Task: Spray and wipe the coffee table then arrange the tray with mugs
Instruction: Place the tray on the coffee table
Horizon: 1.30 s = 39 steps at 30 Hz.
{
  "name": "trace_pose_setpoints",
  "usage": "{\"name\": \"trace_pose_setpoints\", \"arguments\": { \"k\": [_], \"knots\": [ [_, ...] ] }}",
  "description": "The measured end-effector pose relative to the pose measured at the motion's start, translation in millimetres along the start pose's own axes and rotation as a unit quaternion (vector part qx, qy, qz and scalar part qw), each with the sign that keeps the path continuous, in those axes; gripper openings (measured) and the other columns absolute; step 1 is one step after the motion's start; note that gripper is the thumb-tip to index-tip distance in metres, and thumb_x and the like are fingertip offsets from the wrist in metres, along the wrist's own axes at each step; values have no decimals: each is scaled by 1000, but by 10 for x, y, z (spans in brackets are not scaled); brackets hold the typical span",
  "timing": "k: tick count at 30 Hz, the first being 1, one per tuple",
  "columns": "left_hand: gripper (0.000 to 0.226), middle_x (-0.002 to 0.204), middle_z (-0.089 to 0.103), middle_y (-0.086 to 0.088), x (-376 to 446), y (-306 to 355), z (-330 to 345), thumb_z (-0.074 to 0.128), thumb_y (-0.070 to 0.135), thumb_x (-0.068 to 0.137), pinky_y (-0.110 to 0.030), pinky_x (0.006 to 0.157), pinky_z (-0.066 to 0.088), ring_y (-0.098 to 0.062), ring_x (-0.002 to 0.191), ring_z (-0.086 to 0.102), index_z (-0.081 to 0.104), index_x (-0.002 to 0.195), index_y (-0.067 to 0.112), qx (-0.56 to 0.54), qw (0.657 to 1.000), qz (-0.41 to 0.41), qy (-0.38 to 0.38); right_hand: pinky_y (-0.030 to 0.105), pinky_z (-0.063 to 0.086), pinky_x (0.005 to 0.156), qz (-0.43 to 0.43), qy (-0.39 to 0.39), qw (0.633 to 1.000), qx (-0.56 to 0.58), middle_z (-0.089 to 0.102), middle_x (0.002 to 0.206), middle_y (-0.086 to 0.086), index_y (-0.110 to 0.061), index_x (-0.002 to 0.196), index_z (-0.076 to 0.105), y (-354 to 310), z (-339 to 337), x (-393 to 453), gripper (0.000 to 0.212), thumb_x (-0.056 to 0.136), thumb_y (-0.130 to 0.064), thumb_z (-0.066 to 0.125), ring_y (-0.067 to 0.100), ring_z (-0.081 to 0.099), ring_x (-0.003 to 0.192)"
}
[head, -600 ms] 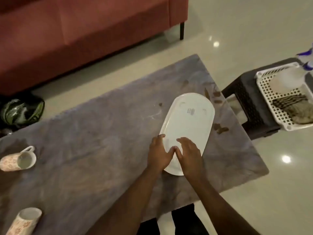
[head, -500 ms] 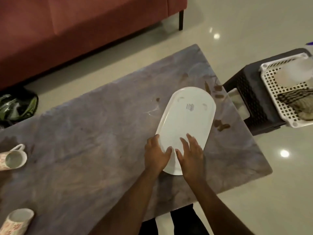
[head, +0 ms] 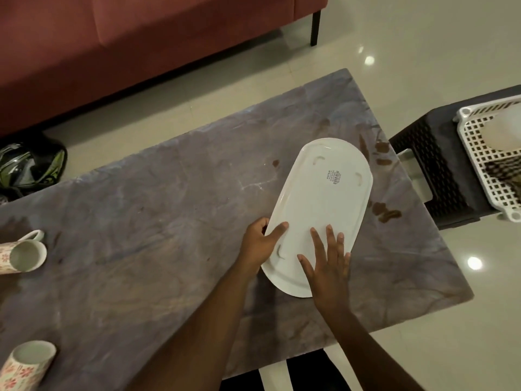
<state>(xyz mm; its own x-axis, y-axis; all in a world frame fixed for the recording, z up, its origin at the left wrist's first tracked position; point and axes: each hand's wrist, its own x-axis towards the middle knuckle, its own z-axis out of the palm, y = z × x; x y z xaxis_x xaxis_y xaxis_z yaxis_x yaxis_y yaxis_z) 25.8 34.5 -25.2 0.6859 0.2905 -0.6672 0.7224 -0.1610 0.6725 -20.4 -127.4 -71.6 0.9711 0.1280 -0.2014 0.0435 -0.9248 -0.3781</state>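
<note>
A white oval tray [head: 324,204] lies upside down on the grey marble coffee table [head: 141,221], with its label and small feet showing. My left hand [head: 258,244] grips the tray's near left edge, thumb on top and fingers curled at the rim. Flat on the tray's near end rests my right hand [head: 328,266], fingers spread. Two floral mugs are at the table's left: one lies on its side [head: 24,253], the other stands at the near corner [head: 26,365]. Brown stains [head: 384,213] mark the table to the right of the tray.
A dark plastic stool [head: 439,165] stands right of the table and carries a white basket [head: 479,153] holding a striped cloth [head: 504,170]. A red sofa [head: 141,38] runs along the far side. A dark bag [head: 31,165] lies on the floor at left.
My left hand has shifted from the tray's top to its left edge and taken hold. The right hand's fingers have spread flat. The tray stays in about the same place.
</note>
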Motion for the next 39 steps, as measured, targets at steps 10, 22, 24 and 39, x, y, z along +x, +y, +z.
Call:
{"name": "trace_pose_setpoints", "arguments": {
  "k": [10, 22, 24, 39],
  "knots": [
    [20, 69, 61, -1, -1003, 77, -1160, 59, 39, 91, -37, 56, 47, -25, 64, 61, 51, 87, 21, 178, 945, 221, 162, 32, 47, 96, 37, -113, 850, 514, 52, 131, -3, -31, 127, 46, -1594, -737, 64, 41, 90, -46, 55, 15, 53, 120],
    [24, 98, 72, -6, -1408, -1529, -2340, 47, 22, 90, -31, 71, 48, -24, 85, 69, 61, 109, 16, 218, 904, 177, 321, 35, 45, 61, 79, -208, 849, 480, 55, 68, -5, -18, 83, 52, -3496, 404, -681, 15, 70, -26, 49, 10, 50, 60],
    [29, 110, 70, -9, -1409, -1810, -2509, 55, 17, 90, -35, 83, 52, -26, 98, 67, 61, 118, 12, 211, 911, 183, 303, 29, 41, 56, 84, -218, 844, 484, 51, 64, -5, -18, 78, 52, -3665, 638, -763, 7, 74, -22, 48, 8, 47, 56],
    [53, 121, 67, -8, -966, -2615, -2874, 53, 26, 71, -36, 89, 51, -24, 106, 65, 61, 121, 10, 285, 906, 165, 266, 19, 46, 50, 68, -318, 851, 412, 58, 61, -7, -15, 89, 56, -4085, 1429, -698, 16, 96, -7, 45, 4, 53, 52]
  ]
}}
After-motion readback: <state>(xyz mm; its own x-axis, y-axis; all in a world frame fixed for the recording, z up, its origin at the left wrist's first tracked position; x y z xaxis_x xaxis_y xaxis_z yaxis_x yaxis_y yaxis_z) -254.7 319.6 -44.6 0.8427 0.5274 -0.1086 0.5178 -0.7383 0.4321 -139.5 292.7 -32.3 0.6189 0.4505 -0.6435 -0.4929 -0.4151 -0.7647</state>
